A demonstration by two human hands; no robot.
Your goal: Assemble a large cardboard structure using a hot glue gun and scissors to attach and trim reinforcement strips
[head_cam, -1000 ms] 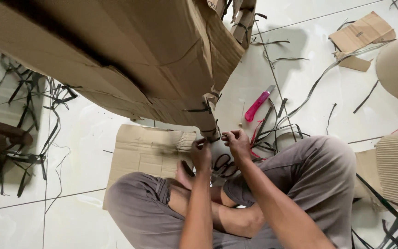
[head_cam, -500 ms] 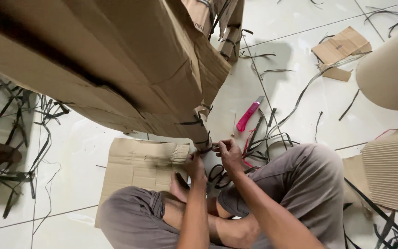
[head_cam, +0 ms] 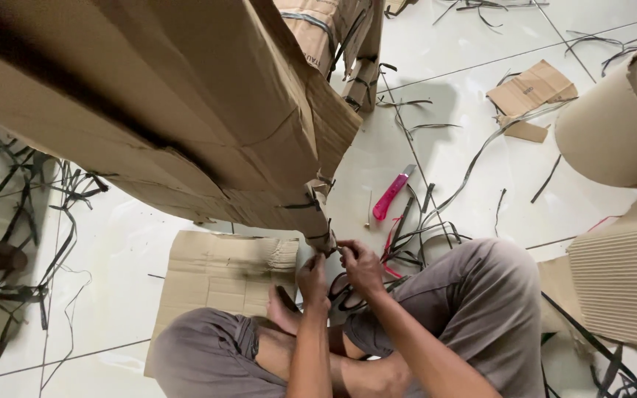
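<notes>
Both hands are up at the lowest corner of the big cardboard bundle [head_cam: 186, 110], which slants across the top left of the view and tips down toward the seated person's lap. The left hand [head_cam: 312, 282] sits just under that corner, fingers curled together, though what they pinch is too small to make out. The right hand [head_cam: 361, 265] is right beside it, a touch higher and nearer the corner, fingers bunched tight at the spot where a dark strap [head_cam: 305, 206] crosses the cardboard edge; whether it actually grips the strap, I cannot tell. The two hands are almost touching each other. So the bundle hangs above and to the left of both hands, its bottom tip meeting their fingertips.

Below the hands, a pair of black-handled scissors [head_cam: 344, 293] lies between the crossed legs. A flat cardboard sheet [head_cam: 219, 273] lies on the white tiled floor [head_cam: 112, 243] to the left of the knees. A pink-handled knife [head_cam: 392, 193] rests on the tiles up and to the right of the hands, well apart from them. Loose black strapping [head_cam: 422, 228] curls around it. At the far right a roll of corrugated cardboard [head_cam: 613, 125] stands.
</notes>
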